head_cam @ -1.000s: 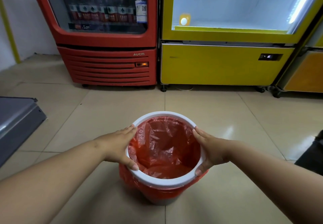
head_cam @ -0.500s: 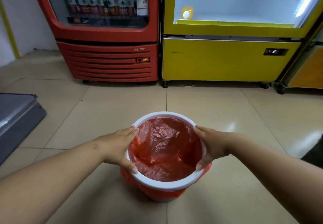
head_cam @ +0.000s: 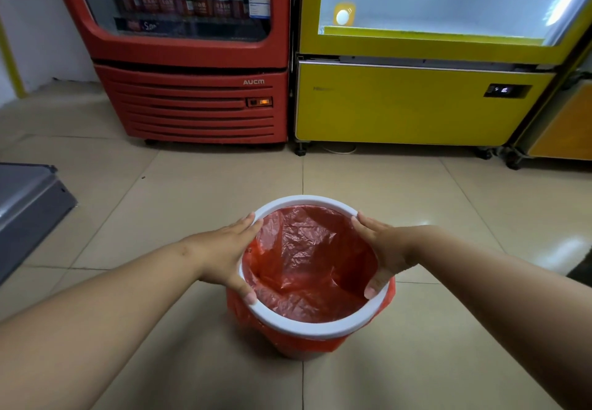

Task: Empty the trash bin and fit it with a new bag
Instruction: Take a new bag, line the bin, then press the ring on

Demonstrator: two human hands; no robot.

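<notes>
A small round trash bin stands on the tiled floor in front of me, with a white ring rim (head_cam: 307, 328) around its top. A red plastic bag (head_cam: 307, 259) lines the inside, and its edge hangs out under the ring over the bin's outer wall. No trash shows in the bag. My left hand (head_cam: 224, 252) lies against the rim's left side, fingers stretched along it and thumb on the near part. My right hand (head_cam: 381, 249) mirrors it on the right side, its thumb reaching just inside over the bag.
A red drinks cooler (head_cam: 192, 105) and a yellow glass-door fridge (head_cam: 400, 105) stand side by side beyond the bin. An orange cabinet (head_cam: 563, 127) is at far right. A grey metal object (head_cam: 25, 201) lies on the floor at left. Bare tiles surround the bin.
Both hands stay on the rim in nearly the same spots. The bin and hands sit slightly lower and closer in view as my head shifted.
</notes>
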